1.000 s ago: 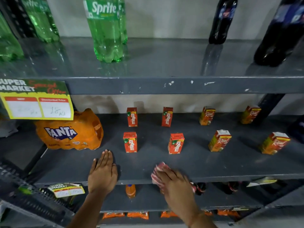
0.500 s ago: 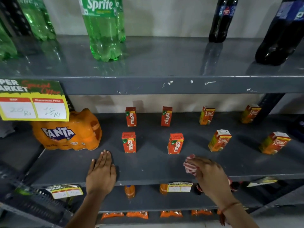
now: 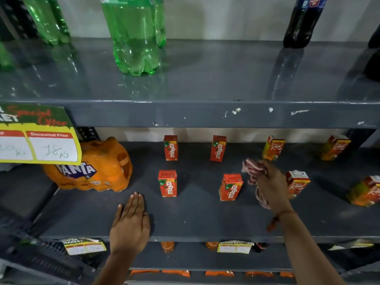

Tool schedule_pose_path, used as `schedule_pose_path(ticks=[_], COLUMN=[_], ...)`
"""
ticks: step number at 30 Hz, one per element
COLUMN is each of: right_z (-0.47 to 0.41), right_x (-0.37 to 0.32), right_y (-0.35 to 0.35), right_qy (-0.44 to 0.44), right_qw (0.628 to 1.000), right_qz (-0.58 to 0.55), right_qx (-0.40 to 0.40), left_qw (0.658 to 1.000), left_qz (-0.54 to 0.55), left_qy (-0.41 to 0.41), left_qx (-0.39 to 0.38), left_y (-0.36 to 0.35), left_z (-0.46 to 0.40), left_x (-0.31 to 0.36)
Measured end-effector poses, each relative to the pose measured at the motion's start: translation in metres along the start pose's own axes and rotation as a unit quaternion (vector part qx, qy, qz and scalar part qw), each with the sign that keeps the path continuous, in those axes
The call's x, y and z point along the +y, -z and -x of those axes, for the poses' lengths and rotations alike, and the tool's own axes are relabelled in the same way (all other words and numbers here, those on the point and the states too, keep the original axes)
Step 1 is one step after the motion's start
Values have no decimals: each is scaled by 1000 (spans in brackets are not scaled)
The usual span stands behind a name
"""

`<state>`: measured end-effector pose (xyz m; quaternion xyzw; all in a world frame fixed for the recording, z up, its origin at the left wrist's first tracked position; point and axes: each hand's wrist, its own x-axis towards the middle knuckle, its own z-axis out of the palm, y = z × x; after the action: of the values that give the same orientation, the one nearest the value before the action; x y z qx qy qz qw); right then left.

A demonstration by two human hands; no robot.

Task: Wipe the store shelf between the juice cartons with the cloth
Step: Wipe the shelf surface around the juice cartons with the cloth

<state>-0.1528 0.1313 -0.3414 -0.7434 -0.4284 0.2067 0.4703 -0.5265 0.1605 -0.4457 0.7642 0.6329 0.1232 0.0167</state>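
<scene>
My right hand (image 3: 272, 187) grips a red-and-white striped cloth (image 3: 253, 170) on the grey middle shelf (image 3: 195, 214), in the gap between the front Maaza carton (image 3: 230, 187) and the front Real carton (image 3: 298, 183). The hand partly covers that Real carton. Other red Maaza cartons stand at front left (image 3: 167, 183), back left (image 3: 170, 148) and back middle (image 3: 218, 148). More Real cartons stand at the back (image 3: 273, 147) and far right (image 3: 335, 147). My left hand (image 3: 130, 225) lies flat on the shelf's front left, fingers together, holding nothing.
An orange Fanta multipack (image 3: 96, 167) sits at the shelf's left end under a yellow price sign (image 3: 39, 136). Green Sprite bottles (image 3: 133, 33) and dark cola bottles (image 3: 302, 21) stand on the upper shelf. Another Real carton (image 3: 365, 191) stands front right. Lower shelves hold price tags and orange bottles.
My right hand has carried the cloth from the shelf's front edge rightward and deeper, into the gap between the Maaza and Real cartons. The left hand has stayed in place.
</scene>
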Motion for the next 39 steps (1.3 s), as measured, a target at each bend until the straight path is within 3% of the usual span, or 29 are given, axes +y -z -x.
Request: schedule_pose_path(ticks=[3, 6, 11, 15, 17, 21, 27, 33, 39], right_z=[-33, -57, -82, -85, -83, -73, -69, -32, 17], right_x=[-11, -23, -22, -6, 4, 18, 52, 60, 71], right_y=[-12, -26, -58, -64, -64, -60, -41, -42, -33], right_qy=[-27, 34, 113, 85, 67, -77, -32, 59, 88], right_qw=[995, 981, 908, 888, 902, 932, 979, 965, 932], right_qz=[-46, 11, 142, 129, 97, -53, -10, 238, 349], right_qx=[-80, -190, -379, -433, -415, -349, -202, -92, -35], left_qw=[1000, 1000, 1000, 1000, 1000, 1000, 1000, 1000, 1000], left_qz=[3, 4, 4, 1, 0, -5, 0, 4, 6], left_qy=[-1, -3, -6, -8, -8, -2, -1, 1, 4], left_qx=[2, 4, 10, 12, 13, 10, 9, 13, 10], left_y=[-1, -2, -2, -1, -1, -1, 0, 2, 5], left_z=[0, -1, -1, -1, 0, 0, 0, 0, 1], left_x=[0, -2, -1, 0, 0, -1, 1, 2, 4])
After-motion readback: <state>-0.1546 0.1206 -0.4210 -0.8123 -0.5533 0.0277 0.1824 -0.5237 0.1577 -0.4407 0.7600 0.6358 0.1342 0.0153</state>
